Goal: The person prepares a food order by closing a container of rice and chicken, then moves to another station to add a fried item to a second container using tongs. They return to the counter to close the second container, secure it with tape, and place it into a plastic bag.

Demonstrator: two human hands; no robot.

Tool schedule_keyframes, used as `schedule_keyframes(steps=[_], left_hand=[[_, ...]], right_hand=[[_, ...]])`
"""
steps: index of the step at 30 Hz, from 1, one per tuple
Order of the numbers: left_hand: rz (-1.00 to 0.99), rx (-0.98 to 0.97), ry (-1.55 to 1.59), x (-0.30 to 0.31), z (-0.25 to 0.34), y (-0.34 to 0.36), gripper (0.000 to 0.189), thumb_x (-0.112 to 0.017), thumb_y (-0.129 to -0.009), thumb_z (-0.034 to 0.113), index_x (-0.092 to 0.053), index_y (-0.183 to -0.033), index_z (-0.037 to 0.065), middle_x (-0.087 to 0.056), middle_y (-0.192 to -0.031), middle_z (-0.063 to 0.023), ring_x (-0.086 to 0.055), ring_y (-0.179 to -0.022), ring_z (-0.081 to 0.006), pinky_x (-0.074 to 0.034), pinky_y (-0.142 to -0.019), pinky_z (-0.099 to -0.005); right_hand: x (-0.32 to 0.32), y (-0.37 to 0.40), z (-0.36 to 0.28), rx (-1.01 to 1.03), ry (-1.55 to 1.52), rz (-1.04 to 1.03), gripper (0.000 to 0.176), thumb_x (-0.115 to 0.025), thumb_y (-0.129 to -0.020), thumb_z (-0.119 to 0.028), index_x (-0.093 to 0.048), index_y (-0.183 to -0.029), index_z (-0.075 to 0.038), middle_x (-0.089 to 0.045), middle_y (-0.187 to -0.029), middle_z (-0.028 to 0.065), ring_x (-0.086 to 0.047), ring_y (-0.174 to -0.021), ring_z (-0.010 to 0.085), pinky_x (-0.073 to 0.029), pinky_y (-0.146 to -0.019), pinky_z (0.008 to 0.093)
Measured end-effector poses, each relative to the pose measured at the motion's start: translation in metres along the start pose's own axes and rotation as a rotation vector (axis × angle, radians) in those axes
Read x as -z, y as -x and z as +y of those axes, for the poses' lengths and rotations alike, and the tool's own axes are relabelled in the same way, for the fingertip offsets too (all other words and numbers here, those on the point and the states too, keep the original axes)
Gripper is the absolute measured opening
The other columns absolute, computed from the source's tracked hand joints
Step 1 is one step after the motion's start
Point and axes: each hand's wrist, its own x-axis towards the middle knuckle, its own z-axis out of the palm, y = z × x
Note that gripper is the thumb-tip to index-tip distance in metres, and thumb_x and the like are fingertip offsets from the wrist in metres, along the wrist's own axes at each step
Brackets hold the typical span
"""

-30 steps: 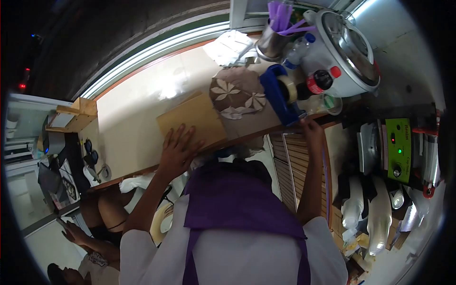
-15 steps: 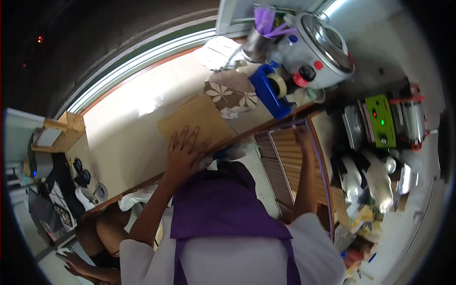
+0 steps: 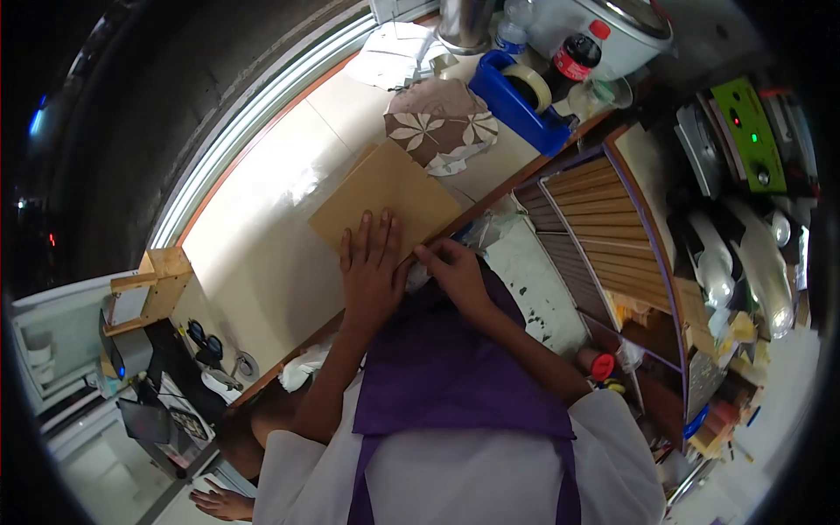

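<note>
Flat brown paper [image 3: 394, 179], seemingly more than one layer, lies on the pale counter near its front edge. My left hand [image 3: 372, 271] rests on it with fingers stretched out, pressing its lower part. At the paper's near corner, my right hand [image 3: 455, 276] has thumb and fingertips pinched together at the edge, close to my left thumb. What exactly sits between those fingertips is small and partly hidden. Just beyond the paper is a brown leaf-patterned cloth or paper piece [image 3: 437, 122].
A blue tape dispenser [image 3: 516, 101] with a tape roll, a cola bottle [image 3: 577, 57] and a rice cooker [image 3: 639, 31] stand at the back right. Sunglasses [image 3: 206, 341] and a wooden box [image 3: 162, 284] are leftward. Another person's hand [image 3: 223, 503] shows at lower left.
My right hand has come from the slatted shelf side at the right to the paper's near edge, its fingers now pinched. My left hand stays on the paper. The view has shifted.
</note>
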Motion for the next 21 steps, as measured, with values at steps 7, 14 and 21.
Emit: schedule_keyframes(steps=[7,14,21], left_hand=[[-0.005,-0.005,-0.071,-0.005,0.001,0.001,0.059,-0.055,-0.089,0.028,-0.039,-0.141,0.005,-0.038,-0.147,-0.0103,-0.028,-0.139,-0.0311,-0.017,-0.112,-0.0509],[0.009,-0.01,-0.053,-0.007,0.003,0.001,0.059,-0.055,-0.09,0.029,-0.038,-0.14,0.003,-0.038,-0.146,-0.0111,-0.028,-0.139,-0.0319,-0.017,-0.111,-0.0516],[-0.02,-0.067,-0.137,-0.007,0.001,0.003,0.051,-0.055,-0.09,0.031,-0.044,-0.139,0.024,-0.032,-0.15,-0.0117,-0.026,-0.138,-0.0368,-0.019,-0.109,-0.0562]], right_hand=[[-0.015,-0.004,0.019,0.156,0.247,0.153,0.042,-0.068,-0.084,-0.038,-0.06,-0.077,0.002,-0.06,-0.068,0.0112,-0.058,-0.061,0.0178,-0.044,-0.056,0.0316],[-0.018,0.001,0.006,0.006,0.279,0.192,0.046,-0.065,-0.084,-0.041,-0.059,-0.079,0.004,-0.061,-0.07,0.0163,-0.061,-0.063,0.0225,-0.046,-0.056,0.0344],[-0.002,-0.003,0.032,0.086,0.173,0.102,0.039,-0.067,-0.085,-0.035,-0.063,-0.085,0.004,-0.062,-0.072,0.016,-0.062,-0.066,0.0227,-0.047,-0.06,0.034]])
